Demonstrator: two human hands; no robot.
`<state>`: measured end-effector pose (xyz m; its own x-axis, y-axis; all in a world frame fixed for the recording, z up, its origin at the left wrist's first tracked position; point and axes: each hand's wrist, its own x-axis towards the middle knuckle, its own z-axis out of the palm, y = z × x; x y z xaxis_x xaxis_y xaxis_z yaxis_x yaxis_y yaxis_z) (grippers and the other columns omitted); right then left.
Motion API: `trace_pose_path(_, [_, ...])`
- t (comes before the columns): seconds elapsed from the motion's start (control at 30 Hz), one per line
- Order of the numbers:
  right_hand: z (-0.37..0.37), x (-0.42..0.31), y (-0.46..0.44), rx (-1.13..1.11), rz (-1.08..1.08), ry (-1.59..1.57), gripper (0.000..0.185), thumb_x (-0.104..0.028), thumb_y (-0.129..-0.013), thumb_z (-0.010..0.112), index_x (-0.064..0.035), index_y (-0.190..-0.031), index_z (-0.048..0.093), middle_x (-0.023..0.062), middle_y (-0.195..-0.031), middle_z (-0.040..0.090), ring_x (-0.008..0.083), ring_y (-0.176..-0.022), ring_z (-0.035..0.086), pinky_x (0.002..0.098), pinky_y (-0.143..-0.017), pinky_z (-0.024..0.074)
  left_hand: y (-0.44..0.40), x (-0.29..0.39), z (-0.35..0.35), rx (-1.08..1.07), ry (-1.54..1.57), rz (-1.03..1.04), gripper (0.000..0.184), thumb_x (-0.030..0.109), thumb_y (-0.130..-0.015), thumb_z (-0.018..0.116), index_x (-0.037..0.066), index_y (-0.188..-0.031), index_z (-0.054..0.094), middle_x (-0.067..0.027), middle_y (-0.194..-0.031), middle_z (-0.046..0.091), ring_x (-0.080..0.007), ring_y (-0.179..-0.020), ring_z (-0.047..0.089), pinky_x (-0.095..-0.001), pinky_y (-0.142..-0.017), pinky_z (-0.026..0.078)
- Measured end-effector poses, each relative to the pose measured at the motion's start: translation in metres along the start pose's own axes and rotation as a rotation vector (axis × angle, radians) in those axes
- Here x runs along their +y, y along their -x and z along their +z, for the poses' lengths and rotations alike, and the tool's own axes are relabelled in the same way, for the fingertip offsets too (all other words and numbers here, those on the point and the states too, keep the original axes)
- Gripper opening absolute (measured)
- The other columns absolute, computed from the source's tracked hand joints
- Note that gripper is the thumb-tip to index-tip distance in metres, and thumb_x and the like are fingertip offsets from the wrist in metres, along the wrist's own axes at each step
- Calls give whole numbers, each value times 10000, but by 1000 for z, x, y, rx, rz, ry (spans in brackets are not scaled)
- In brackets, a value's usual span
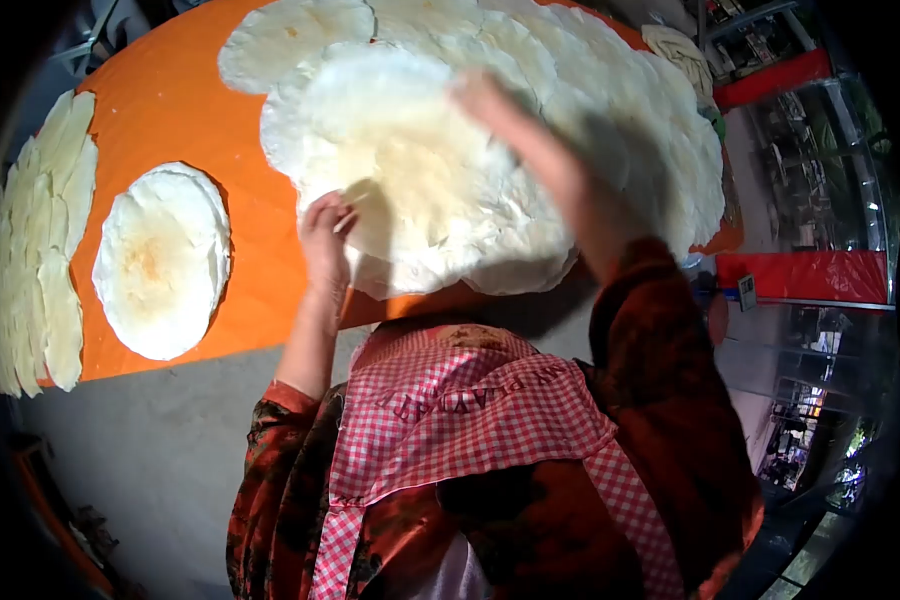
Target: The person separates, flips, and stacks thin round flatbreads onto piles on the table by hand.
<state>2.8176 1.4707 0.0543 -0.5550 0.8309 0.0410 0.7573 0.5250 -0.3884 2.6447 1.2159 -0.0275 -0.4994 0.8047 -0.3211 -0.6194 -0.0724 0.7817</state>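
Round, thin, pale flatbreads overlap in a broad layer over the orange table. My left hand [328,228] is at the near left edge of a large flatbread [410,165], its fingers bent and pinched together, seemingly on the bread's rim. My right hand [482,97] is over the far side of the same bread. Motion smears its fingers, so its grip is unclear. Both forearms reach forward, and the right one casts a shadow across the breads.
To the left, a thick round stack of flatbread [162,260] with a browned middle lies on the orange table [255,225]. Long overlapping pale pieces [45,250] line the table's left end. A crumpled cloth [678,52] sits at the far right, near glass-sided cases with red bands [800,277].
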Motion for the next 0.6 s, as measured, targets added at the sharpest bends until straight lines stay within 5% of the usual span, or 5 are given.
trace_pose_path(0.1, [-107,-43,3,390,-355,258,210,-142,-842,552,-10,-970,655,207,-771,646,324,-687,648,410,-636,500,13,-21,-37,236,10,-57,177,35,-841,545,33,-998,464,-75,-899,524,-178,-736,547,-314,-696,502])
trace_pose_path(0.2, [-115,-69,57,244,-335,138,239,-48,-834,493,-30,-1002,662,189,-865,663,314,-815,655,402,-736,504,40,-45,-28,305,-98,-86,328,47,-838,555,40,-1115,378,-92,-946,514,-171,-738,540,-301,-646,492])
trace_pose_path(0.3, [-9,-32,89,241,-388,-33,353,55,-786,457,-95,-1009,686,133,-1000,664,287,-940,627,377,-841,485,46,-56,-12,329,-88,-153,336,49,-837,578,35,-1108,380,-108,-938,520,-192,-744,559,-307,-630,509])
trace_pose_path(0.5, [100,-8,131,-188,-335,143,291,-29,-755,506,-126,-976,669,145,-844,643,314,-766,634,428,-657,488,42,-55,6,242,-181,-245,154,82,-857,595,11,-917,472,-105,-778,556,-210,-614,596,-323,-578,544])
trace_pose_path(0.6, [83,-13,120,83,-333,46,194,-56,-768,501,-109,-882,649,143,-837,638,317,-742,635,428,-635,487,45,-57,10,208,-212,-267,95,77,-863,570,13,-838,505,-104,-728,586,-207,-579,603,-315,-565,552])
